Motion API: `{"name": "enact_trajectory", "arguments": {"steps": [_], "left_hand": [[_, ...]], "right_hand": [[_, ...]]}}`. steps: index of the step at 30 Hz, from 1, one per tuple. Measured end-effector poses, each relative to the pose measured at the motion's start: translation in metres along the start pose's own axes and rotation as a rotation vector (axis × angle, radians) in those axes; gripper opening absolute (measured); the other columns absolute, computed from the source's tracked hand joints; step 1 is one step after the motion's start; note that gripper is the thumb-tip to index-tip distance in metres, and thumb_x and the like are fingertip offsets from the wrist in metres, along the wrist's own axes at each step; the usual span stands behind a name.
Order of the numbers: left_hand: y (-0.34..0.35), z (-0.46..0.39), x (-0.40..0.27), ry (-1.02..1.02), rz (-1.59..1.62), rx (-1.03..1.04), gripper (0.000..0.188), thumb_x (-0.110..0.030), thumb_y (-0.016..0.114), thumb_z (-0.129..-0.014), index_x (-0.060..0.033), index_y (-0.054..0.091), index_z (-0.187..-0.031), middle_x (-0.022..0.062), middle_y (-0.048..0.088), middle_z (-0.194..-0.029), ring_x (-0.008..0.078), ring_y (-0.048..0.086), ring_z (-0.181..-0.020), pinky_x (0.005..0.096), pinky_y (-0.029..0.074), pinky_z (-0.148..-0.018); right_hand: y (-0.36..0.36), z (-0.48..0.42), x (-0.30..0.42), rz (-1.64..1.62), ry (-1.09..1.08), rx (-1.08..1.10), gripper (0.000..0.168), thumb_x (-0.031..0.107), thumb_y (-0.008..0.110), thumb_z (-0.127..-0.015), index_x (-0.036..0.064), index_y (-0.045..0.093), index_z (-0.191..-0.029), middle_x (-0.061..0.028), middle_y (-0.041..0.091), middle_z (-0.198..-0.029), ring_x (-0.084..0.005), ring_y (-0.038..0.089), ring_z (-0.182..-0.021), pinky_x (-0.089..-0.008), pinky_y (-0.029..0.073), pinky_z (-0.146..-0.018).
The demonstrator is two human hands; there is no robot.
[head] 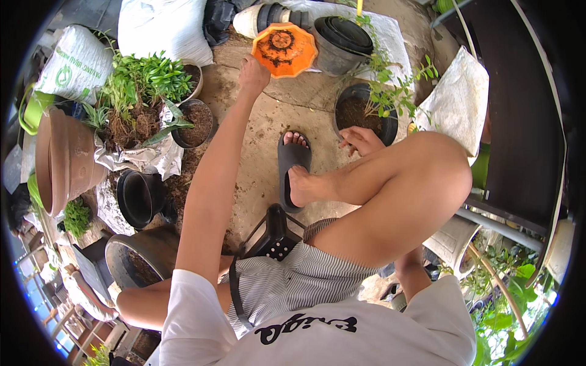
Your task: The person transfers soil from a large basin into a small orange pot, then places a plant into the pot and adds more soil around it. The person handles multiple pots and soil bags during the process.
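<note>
My left hand [254, 74] grips the near left rim of an orange faceted plastic flowerpot [300, 52], whose inside faces up with dark soil stuck to its bottom and wall. A stack of black plastic pots [342, 57] stands right beside it. Bent and slightly apart, the fingers of my right hand [365, 141] hang by the near rim of a black pot [340, 116] that holds soil and a leafy, thin-stemmed plant [382, 98]. Nothing shows in that hand, and whether it touches the rim I cannot tell. My raised knee partly hides the right forearm.
On the left are uprooted green plants [137, 84] with bare roots, a soil-filled pot [197, 120], a large terracotta pot [64, 160] and an empty black pot [141, 199]. White sacks [162, 29] lie behind. Loose soil marks the concrete floor [256, 123]. A dark panel [517, 128] bounds the right.
</note>
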State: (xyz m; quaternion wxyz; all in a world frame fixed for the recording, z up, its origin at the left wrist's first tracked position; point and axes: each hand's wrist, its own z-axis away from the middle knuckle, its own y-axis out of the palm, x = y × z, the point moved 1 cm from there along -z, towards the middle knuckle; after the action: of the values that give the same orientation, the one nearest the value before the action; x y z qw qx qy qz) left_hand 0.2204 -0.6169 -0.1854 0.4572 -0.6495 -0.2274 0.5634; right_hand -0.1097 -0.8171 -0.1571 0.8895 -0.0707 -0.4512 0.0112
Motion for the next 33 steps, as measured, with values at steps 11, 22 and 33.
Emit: {"name": "enact_trajectory", "arguments": {"steps": [11,22,33], "left_hand": [[0.006,-0.039,0.024,-0.081,0.115,-0.02,0.042,-0.028,0.067,-0.093,-0.0017,0.058,-0.124,0.0236,0.065,-0.121,0.0404,0.063,-0.114,0.0494,0.052,-0.095],[0.006,-0.012,0.027,0.099,-0.045,-0.07,0.029,-0.023,0.055,-0.101,0.0022,0.059,-0.115,0.0271,0.069,-0.103,0.0443,0.069,-0.096,0.0514,0.056,-0.08],[-0.098,0.127,0.121,-0.368,0.622,0.368,0.034,-0.017,0.059,-0.097,0.0161,0.065,-0.09,0.0209,0.072,-0.089,0.0262,0.076,-0.074,0.0344,0.064,-0.068]], "right_hand": [[0.054,-0.034,0.061,-0.106,-0.116,0.048,0.033,0.027,0.057,-0.103,-0.001,0.066,-0.118,-0.01,0.072,-0.095,-0.012,0.061,-0.068,-0.0261,0.048,-0.063],[0.075,-0.048,0.066,-0.145,-0.132,0.029,0.029,0.022,0.057,-0.102,0.0,0.069,-0.117,-0.0085,0.072,-0.094,-0.0114,0.06,-0.071,-0.0262,0.048,-0.065],[0.043,-0.049,0.078,-0.045,-0.11,0.035,0.037,0.032,0.055,-0.104,0.005,0.067,-0.126,-0.0053,0.072,-0.1,-0.0078,0.059,-0.072,-0.022,0.044,-0.062]]}}
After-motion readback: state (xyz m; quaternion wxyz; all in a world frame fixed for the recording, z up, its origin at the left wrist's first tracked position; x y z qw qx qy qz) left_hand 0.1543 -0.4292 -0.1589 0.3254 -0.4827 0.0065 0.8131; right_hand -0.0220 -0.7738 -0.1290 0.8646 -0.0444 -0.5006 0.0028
